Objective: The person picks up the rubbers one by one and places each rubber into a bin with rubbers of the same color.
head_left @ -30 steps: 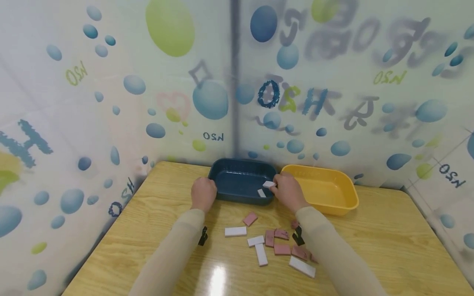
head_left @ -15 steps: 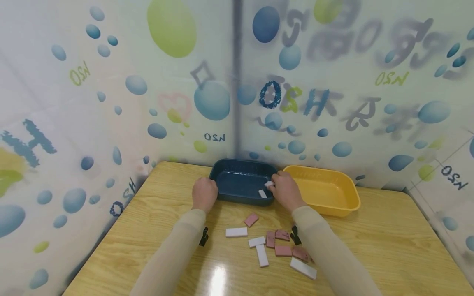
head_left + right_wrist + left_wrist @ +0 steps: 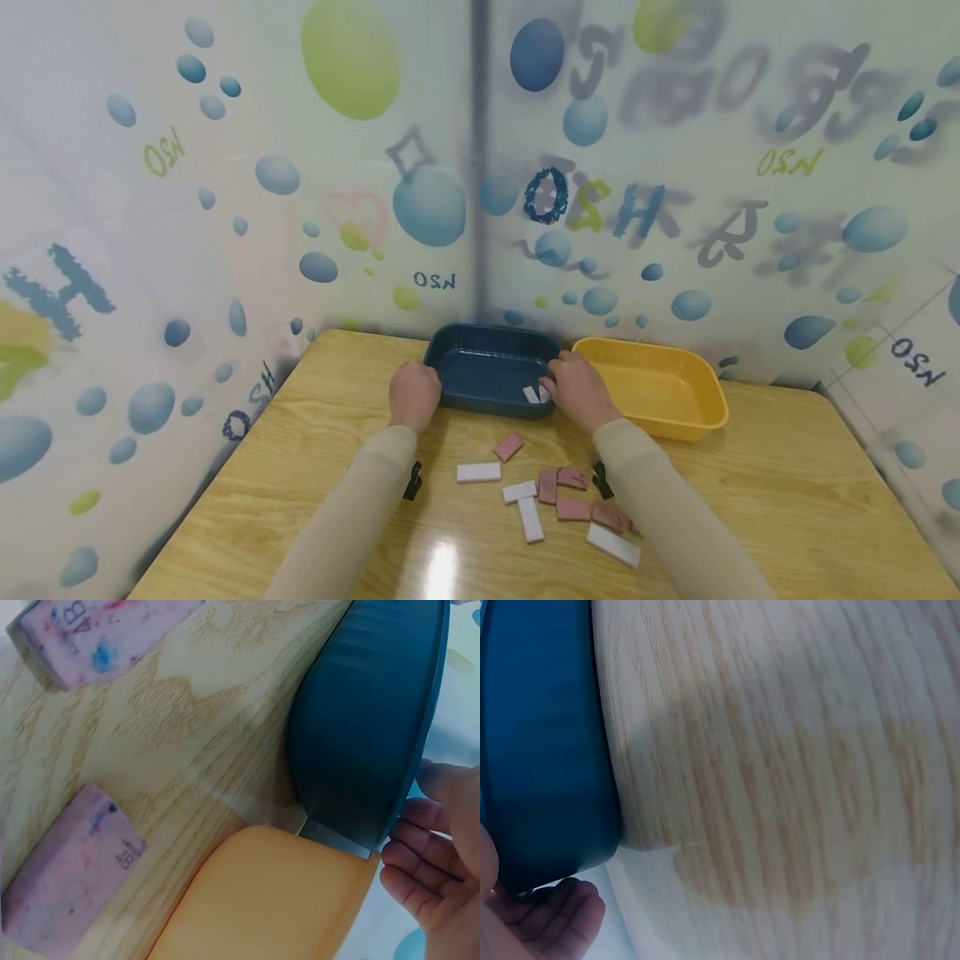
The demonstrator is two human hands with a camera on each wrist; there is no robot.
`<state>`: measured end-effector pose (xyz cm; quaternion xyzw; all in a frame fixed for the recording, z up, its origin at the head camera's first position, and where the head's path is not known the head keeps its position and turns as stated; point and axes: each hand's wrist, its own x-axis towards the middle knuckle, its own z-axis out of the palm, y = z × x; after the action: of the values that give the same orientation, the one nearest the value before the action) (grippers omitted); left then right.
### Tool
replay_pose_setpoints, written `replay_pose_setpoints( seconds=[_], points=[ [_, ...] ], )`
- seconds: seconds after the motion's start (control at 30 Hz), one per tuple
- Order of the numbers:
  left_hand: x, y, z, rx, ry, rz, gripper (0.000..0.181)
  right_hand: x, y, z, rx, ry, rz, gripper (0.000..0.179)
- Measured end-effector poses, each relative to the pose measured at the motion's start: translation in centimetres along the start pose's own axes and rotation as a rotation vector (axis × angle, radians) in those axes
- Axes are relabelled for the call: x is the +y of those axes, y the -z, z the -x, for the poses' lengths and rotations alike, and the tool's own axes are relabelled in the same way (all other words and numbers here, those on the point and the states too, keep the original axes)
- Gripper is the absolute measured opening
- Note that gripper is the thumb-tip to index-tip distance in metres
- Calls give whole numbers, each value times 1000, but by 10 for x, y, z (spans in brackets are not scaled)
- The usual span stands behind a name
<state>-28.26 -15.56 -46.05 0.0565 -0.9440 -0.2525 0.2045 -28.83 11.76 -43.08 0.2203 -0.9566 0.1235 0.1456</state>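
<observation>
My left hand (image 3: 415, 396) grips the left end of a dark blue tray (image 3: 480, 402). In the left wrist view its curled fingers (image 3: 577, 919) show past the tray's end. At the tray's right end is my right hand (image 3: 581, 387), its thumb and fingertips at a small white block (image 3: 543, 397) low inside the tray, which they partly cover. Another small white block (image 3: 531, 394) lies just left of it on the tray floor. In the right wrist view, bent fingers (image 3: 427, 844) lie along the tray's rim, and the block is hidden behind the wall.
A yellow tray (image 3: 663, 427) stands right against the blue one. In front, pink erasers (image 3: 573, 510), one printed "4B" (image 3: 105, 641), lie among white blocks (image 3: 478, 473) on the wooden table (image 3: 300, 467). A patterned wall (image 3: 375, 167) rises close behind the trays.
My right fingers have lowered the small white block from rim height to beside the other block in the blue tray. The left hand keeps its place; the view shifted slightly.
</observation>
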Motion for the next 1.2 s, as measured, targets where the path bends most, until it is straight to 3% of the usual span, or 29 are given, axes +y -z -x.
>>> replay_pose_setpoints(
  seconds=[0.33,0.6,0.83,1.2],
  points=[
    [-1,-1,0,6,4,-6,42,1,7,7,11,-34,-60,21],
    [-2,-2,0,10,9,5,42,0,12,14,58,4,-59,20],
    [-1,0,0,1,4,-3,42,-8,19,20,33,19,-86,16],
    [-2,-1,0,3,-3,-8,40,-22,19,26,46,135,-127,15]
  ],
)
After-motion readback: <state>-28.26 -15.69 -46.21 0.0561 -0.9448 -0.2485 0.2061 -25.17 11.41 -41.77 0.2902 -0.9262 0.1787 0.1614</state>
